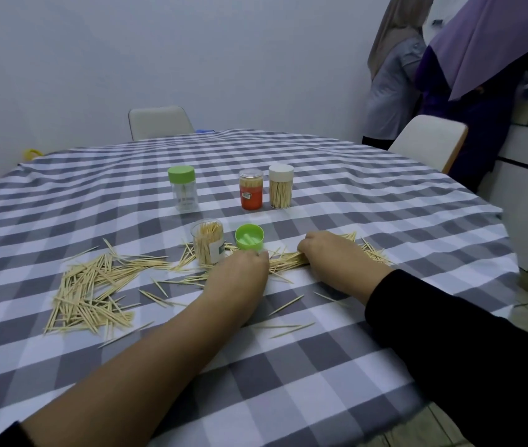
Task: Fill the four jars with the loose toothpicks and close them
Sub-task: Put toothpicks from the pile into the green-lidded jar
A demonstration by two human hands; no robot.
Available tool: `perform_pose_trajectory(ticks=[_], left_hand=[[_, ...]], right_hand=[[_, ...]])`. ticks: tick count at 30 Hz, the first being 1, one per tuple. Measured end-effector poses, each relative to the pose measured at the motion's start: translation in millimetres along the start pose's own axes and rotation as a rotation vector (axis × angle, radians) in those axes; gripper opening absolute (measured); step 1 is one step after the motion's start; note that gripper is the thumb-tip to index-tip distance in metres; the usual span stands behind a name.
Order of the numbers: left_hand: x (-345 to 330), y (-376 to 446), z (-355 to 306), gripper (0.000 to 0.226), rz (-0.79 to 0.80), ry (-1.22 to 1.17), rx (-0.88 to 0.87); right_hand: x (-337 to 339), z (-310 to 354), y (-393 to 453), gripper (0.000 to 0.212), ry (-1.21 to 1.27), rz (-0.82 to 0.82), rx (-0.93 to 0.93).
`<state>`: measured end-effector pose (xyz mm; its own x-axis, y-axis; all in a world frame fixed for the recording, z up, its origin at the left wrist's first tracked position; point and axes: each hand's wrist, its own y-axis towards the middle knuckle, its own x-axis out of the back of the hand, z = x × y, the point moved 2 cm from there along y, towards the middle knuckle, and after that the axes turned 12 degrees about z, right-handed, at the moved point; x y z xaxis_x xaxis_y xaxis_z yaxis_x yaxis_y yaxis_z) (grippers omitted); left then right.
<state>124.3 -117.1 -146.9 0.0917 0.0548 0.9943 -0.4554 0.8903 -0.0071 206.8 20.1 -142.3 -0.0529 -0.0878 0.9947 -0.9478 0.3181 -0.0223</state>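
Toothpicks point(285, 261) between both hands; labels illegible

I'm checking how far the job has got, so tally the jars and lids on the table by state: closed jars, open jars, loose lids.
Closed jars: 3, the green-lidded jar, the orange jar and the white-lidded jar
Open jars: 1, the open jar holding toothpicks
Loose lids: 1, the green lid lying upside down beside the open jar
Total: 5
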Motion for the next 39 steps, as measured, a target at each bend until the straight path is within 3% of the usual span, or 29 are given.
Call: perform_pose_trajectory(ticks=[4, 8, 17, 21, 25, 29, 39], left_hand=[[12.0, -4.1, 4.6, 0.050, -0.043, -0.115, 0.006], [32.4, -3.6, 13.4, 0.023, -0.142, -0.375, 0.097], [54.3, -5.5, 81.6, 0.014, -0.352, -1.427, 0.088], [52.1, -4.7, 105.8, 0.013, -0.443, -1.700, 0.075], [41.4, -0.9, 114.9, 0.012, -0.572, -1.825, 0.080], [26.6, 8.4, 119.0, 0.013, -0.612, -1.872, 0.073], [4.8, 15.1, 108.0, 0.012, -0.447, -1.653, 0.094]], right_hand=[[10.5, -2.1, 1.0, 0.027, 0.086, 0.054, -0.095], [23.5, -0.3, 4.2, 0.020, 0.311, 0.059, -0.187], [46.2, 35.2, 33.4, 0.023, 0.898, -0.235, -0.140], [63.2, 60.1, 47.6, 0.021, 1.158, -0.389, -0.066], [72.3, 80.5, 62.9, 0.018, 1.401, -0.498, -0.029], [67.2, 96.7, 77.3, 0.021, 1.549, -0.502, -0.034], [39.4, 108.1, 81.6, 0.025, 1.534, -0.545, -0.107]])
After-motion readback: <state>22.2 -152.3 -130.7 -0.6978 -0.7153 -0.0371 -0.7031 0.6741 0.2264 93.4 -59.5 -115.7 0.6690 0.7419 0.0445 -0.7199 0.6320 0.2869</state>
